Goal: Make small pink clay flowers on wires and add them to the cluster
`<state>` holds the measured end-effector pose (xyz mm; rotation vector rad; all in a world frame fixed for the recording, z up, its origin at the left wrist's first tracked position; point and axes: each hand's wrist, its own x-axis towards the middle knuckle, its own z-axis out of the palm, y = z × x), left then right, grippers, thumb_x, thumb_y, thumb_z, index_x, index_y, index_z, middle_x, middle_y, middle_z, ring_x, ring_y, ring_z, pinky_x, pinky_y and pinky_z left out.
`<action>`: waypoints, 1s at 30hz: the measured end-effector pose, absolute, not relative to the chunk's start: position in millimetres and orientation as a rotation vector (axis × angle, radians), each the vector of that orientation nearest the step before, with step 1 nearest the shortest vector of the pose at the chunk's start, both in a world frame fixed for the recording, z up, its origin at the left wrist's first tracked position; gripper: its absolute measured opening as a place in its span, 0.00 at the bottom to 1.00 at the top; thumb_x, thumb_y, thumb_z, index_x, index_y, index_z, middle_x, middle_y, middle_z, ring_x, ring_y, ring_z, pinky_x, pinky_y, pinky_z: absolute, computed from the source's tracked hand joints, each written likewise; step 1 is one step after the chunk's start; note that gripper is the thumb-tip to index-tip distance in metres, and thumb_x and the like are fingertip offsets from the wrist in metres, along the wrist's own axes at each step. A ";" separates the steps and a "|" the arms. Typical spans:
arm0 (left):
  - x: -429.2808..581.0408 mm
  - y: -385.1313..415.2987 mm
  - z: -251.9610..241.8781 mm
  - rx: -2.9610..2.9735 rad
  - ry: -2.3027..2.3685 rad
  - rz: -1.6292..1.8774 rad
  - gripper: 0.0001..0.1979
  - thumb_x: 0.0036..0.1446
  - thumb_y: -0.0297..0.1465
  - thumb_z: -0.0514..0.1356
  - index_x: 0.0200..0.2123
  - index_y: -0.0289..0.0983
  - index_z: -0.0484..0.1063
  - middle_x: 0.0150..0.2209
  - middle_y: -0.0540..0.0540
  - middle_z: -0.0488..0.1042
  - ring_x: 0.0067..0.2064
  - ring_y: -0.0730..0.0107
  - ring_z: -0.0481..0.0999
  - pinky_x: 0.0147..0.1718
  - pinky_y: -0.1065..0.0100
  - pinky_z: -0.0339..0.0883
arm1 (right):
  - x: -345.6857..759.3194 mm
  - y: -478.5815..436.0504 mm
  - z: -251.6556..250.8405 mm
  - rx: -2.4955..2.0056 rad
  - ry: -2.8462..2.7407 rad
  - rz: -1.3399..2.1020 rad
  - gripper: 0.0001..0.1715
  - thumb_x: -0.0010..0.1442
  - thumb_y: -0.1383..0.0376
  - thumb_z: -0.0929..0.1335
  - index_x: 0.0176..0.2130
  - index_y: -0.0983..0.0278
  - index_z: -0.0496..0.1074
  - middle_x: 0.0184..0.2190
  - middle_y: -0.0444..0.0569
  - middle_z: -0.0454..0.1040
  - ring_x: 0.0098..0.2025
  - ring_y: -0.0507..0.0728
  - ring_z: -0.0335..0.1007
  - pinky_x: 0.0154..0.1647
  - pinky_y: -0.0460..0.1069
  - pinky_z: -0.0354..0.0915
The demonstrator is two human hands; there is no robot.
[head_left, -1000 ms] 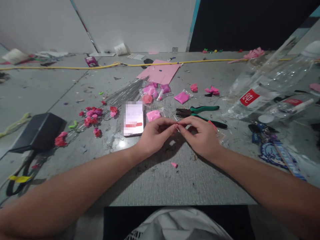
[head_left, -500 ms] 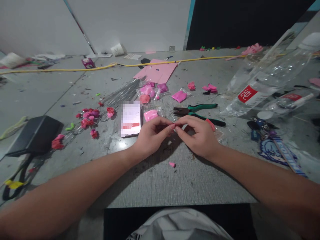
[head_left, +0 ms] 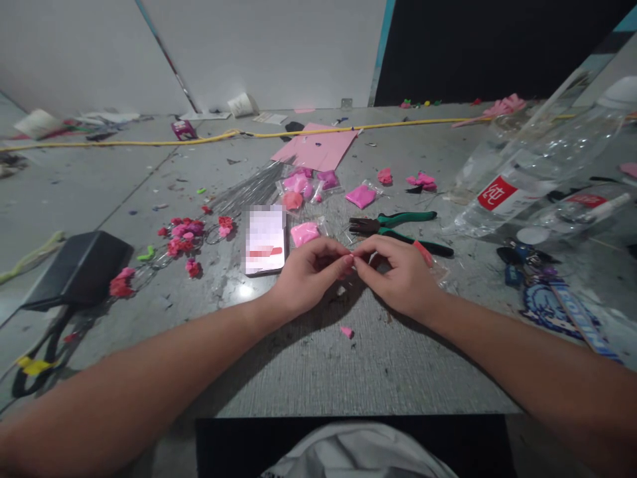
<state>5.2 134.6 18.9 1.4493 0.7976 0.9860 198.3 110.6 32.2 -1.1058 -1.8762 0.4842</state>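
Note:
My left hand and my right hand meet at their fingertips above the grey table. Both pinch a tiny bit of pink clay, mostly hidden by the fingers. Below them on the table lies a small pink clay piece. Just behind my left hand is a bag of pink clay. Green-handled pliers rest behind my right hand, and a red clay packet is partly covered by it. A phone with a lit screen lies left of my left hand.
Pink and red clay flowers on wires sit at left, near a black box-shaped object. Thin wires, more clay bags and pink paper lie farther back. Plastic bottles and a keychain bundle occupy the right.
The whole view has shifted slightly, so things appear a little lower and to the right. Both hands keep their fingertips together, with only slight finger movement.

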 end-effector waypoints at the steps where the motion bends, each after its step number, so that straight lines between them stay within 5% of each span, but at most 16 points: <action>1: 4.9 134.2 19.7 1.451 0.809 0.988 0.08 0.62 0.34 0.68 0.38 0.37 0.76 0.34 0.48 0.80 0.35 0.72 0.80 0.37 0.69 0.75 | 198.3 110.2 32.7 -1.096 -1.880 0.501 0.03 0.64 0.69 0.71 0.36 0.62 0.76 0.32 0.46 0.78 0.33 0.54 0.74 0.32 0.48 0.70; 14: 3.1 134.8 24.5 1.434 0.819 0.950 0.08 0.61 0.34 0.69 0.35 0.36 0.75 0.31 0.48 0.79 0.32 0.74 0.78 0.34 0.69 0.73 | 200.0 112.1 31.7 -0.998 -1.908 0.523 0.05 0.63 0.71 0.71 0.36 0.61 0.77 0.34 0.46 0.79 0.37 0.54 0.74 0.36 0.49 0.71; 17: 2.1 135.1 25.4 1.383 0.823 0.943 0.08 0.61 0.35 0.69 0.34 0.37 0.76 0.31 0.48 0.79 0.32 0.73 0.78 0.35 0.68 0.75 | 199.1 113.5 30.9 -1.067 -1.740 0.781 0.03 0.63 0.65 0.73 0.35 0.62 0.78 0.32 0.46 0.79 0.34 0.54 0.75 0.33 0.49 0.71; 21: 1.1 136.2 23.6 1.311 0.846 1.000 0.08 0.60 0.35 0.70 0.36 0.38 0.75 0.33 0.48 0.81 0.34 0.72 0.80 0.37 0.67 0.77 | 197.1 118.9 25.9 -1.072 -1.247 1.266 0.12 0.60 0.57 0.77 0.36 0.62 0.77 0.31 0.46 0.81 0.24 0.51 0.72 0.26 0.49 0.70; 26: 1.2 137.4 22.3 1.333 0.835 1.006 0.10 0.60 0.35 0.70 0.44 0.38 0.81 0.41 0.45 0.84 0.40 0.70 0.83 0.42 0.66 0.79 | 196.5 123.9 22.8 -1.028 -1.079 1.310 0.15 0.49 0.60 0.83 0.34 0.62 0.79 0.36 0.49 0.84 0.31 0.53 0.77 0.29 0.48 0.74; 30: 1.3 137.0 24.4 1.386 0.873 1.011 0.09 0.61 0.35 0.70 0.42 0.39 0.83 0.40 0.44 0.84 0.40 0.67 0.83 0.43 0.64 0.80 | 195.9 123.3 25.1 -1.046 -1.105 1.316 0.17 0.48 0.59 0.82 0.34 0.61 0.78 0.33 0.46 0.82 0.27 0.51 0.73 0.25 0.47 0.73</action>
